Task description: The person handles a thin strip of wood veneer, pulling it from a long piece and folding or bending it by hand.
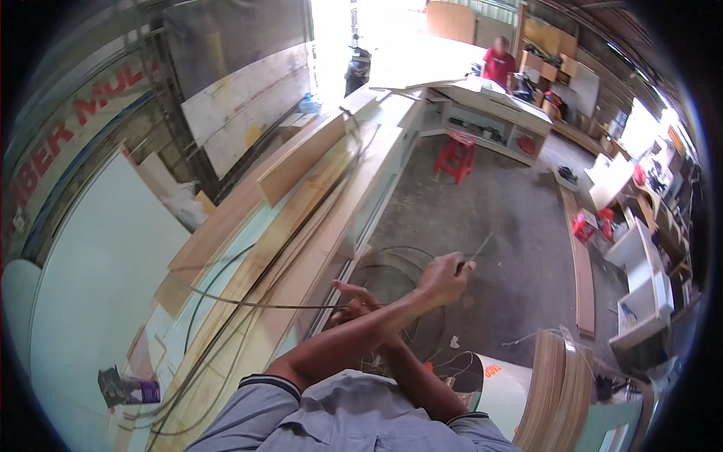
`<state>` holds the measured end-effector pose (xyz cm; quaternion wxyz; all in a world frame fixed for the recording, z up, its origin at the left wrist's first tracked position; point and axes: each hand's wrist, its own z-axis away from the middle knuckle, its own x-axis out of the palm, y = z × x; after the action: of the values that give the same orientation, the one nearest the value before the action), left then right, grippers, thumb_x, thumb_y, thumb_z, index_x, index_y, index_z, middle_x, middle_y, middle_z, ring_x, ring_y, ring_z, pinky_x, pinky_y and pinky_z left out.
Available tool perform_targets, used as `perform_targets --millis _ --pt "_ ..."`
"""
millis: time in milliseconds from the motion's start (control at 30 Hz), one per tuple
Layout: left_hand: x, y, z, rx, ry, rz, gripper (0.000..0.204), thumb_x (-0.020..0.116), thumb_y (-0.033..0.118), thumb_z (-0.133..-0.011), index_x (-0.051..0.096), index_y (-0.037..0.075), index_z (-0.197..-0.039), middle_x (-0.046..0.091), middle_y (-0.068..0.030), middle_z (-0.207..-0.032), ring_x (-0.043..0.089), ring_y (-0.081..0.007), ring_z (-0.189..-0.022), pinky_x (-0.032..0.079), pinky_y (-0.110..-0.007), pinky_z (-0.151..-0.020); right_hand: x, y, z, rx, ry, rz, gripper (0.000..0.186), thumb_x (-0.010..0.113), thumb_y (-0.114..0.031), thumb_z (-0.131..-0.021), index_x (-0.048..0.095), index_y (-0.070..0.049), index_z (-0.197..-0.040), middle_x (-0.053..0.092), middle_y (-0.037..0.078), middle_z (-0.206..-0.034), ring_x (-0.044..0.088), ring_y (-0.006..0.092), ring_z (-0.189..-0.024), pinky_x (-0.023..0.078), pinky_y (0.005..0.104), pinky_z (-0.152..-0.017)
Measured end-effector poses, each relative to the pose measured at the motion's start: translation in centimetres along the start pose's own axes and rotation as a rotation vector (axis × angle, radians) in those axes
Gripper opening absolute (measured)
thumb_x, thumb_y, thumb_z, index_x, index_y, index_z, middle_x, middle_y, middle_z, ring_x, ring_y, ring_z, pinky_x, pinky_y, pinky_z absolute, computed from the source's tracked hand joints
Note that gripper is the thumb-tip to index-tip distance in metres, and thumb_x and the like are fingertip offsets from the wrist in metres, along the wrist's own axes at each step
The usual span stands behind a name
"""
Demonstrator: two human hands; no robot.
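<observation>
My forearms cross in front of me. My left hand (444, 280) reaches over to the right, its fingers closed on a thin, pale, narrow piece (483, 245) that points away; I cannot tell whether it is a blade or a strip end. Under the left forearm, my right hand (358, 305) lies on the left side, one finger stretched out and the others curled around a long thin dark strip (263, 305). That strip runs left over the boards on the bench. More loops of thin strip (410, 260) hang below my hands, partly hidden by my arms.
Long wooden boards (301, 218) lie along the bench at left, with a crumpled packet (132, 388) near the front. Wood-coloured rolls (553, 384) stand at lower right. A red stool (456, 157) stands on the floor. A person in red (498, 66) is at the far counter.
</observation>
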<state>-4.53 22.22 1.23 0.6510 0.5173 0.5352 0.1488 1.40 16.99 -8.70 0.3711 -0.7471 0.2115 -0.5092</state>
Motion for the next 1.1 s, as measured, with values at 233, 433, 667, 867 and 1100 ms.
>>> perform_targets --millis 233,433,667,867,1100 --pt "-8.2 -9.3 3.9 0.026 -0.088 -0.27 0.105 0.065 0.076 -0.073 0.04 0.003 -0.145 0.042 -0.0273 -0.145 0.038 -0.0394 -0.138 0.027 -0.05 -0.114 -13.3 -7.9 8.4 -0.116 0.552 0.948 0.03 0.056 -0.034 -0.1 0.063 -0.005 -0.101 0.066 0.007 -0.088 0.063 0.0159 -0.077 0.053 0.0307 -0.067" --pt "-14.2 -26.0 14.8 -0.296 -0.153 -0.833 0.097 0.075 0.07 -0.065 0.052 0.009 -0.137 0.057 -0.0216 -0.131 0.052 -0.0367 -0.126 0.028 -0.059 -0.108 -38.3 -22.1 21.8 -0.225 1.281 0.382 0.017 0.064 -0.027 -0.09 0.065 -0.01 -0.094 0.057 0.001 -0.081 0.047 0.0079 -0.055 0.045 0.0233 -0.049" --pt "-14.6 -35.7 21.4 -0.531 -0.279 -0.821 0.064 0.077 0.051 -0.072 0.063 0.01 -0.119 0.064 -0.0166 -0.111 0.059 -0.0351 -0.112 0.044 -0.048 -0.097 -52.9 -42.0 36.8 -0.435 1.512 0.149 0.045 0.065 -0.024 -0.085 0.057 -0.004 -0.125 0.058 0.004 -0.082 0.048 0.011 -0.06 0.038 0.0238 -0.049" --pt "-12.3 -37.3 22.9 -0.626 0.261 -0.536 0.062 0.076 0.045 -0.075 0.062 0.007 -0.122 0.061 -0.0196 -0.117 0.059 -0.0361 -0.113 0.048 -0.044 -0.095 -55.0 -40.3 34.5 -0.638 1.577 0.784 0.051 0.061 -0.036 -0.092 0.054 0.001 -0.125 0.061 0.017 -0.108 0.06 0.0277 -0.09 0.05 0.0351 -0.075" --pt "-12.5 -40.0 25.4 -0.844 0.346 -0.371 0.052 0.076 0.044 -0.075 0.07 0.004 -0.108 0.068 -0.02 -0.112 0.064 -0.032 -0.107 0.051 -0.043 -0.092 -46.0 -15.9 18.0 0.378 1.161 0.23 0.075 0.069 -0.029 -0.086 0.031 0.003 -0.143 0.043 0.03 -0.133 0.06 0.045 -0.104 0.057 0.0524 -0.079"
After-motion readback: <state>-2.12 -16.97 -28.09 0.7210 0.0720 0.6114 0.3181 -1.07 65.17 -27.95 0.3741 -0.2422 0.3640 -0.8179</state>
